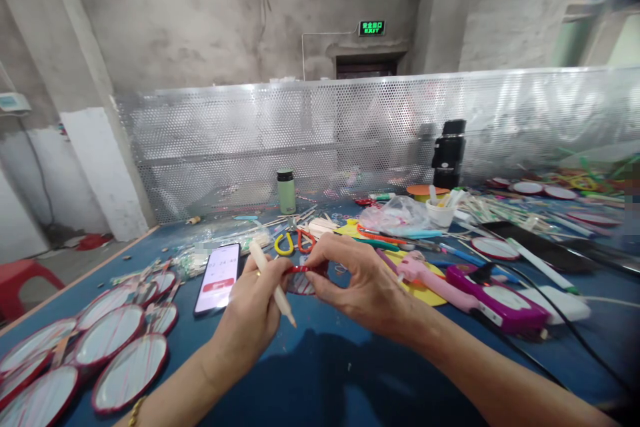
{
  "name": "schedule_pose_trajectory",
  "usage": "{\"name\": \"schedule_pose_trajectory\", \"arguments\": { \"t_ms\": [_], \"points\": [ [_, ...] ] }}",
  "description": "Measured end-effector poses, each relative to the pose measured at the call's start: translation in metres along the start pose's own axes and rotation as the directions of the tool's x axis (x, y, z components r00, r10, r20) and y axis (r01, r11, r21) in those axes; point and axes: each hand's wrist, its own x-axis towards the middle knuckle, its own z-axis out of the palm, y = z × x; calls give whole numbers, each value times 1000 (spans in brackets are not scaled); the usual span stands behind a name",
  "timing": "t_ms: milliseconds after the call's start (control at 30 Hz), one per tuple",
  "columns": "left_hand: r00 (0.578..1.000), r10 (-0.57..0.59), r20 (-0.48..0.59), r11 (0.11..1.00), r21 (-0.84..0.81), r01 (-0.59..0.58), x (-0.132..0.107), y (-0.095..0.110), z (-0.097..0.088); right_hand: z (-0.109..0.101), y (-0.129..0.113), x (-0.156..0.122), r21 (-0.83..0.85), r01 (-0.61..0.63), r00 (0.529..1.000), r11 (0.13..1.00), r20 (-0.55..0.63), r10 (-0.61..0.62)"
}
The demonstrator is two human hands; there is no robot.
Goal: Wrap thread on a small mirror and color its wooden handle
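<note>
Both my hands meet over the blue table [320,360]. My left hand [253,307] is closed around a pale wooden stick [273,283] that slants down to the right, and its fingertips also pinch a small red-rimmed piece [303,277]. My right hand [357,280] is closed, pinching the same red-rimmed piece from the right side. The piece hangs just above the tabletop between the two hands; most of it is hidden by my fingers.
Several red-rimmed white oval fans [125,353] lie at the left. A phone [217,277] with a lit screen lies beside my left hand. A pink and purple glue gun [475,293], scissors [293,240], a green bottle [287,191], a white cup [441,212] and sticks crowd the far right.
</note>
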Motion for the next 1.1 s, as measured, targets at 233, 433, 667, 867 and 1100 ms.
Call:
{"name": "schedule_pose_trajectory", "arguments": {
  "t_ms": [233, 433, 667, 867, 1100],
  "points": [
    [999, 45, -19, 999, 21, -44, 6, 0, -3, -13, 6, 11, 302, -322, 946, 897, 142, 291],
    [984, 176, -20, 980, 96, -173, 7, -2, -3, -4, 10, 11, 491, -555, 831, 672, 291, 473],
    [986, 166, 9, 981, 104, -166, 6, -1, -4, 4, 9, 10, 555, -551, 829, 623, 281, 483],
    [987, 161, -3, 981, 108, -160, 5, 0, -3, 5, 8, 11, 553, -582, 808, 596, 309, 502],
    [986, 168, -14, 981, 104, -166, 6, 2, -4, 7, 8, 10, 576, -588, 802, 567, 324, 503]
  ]
}}
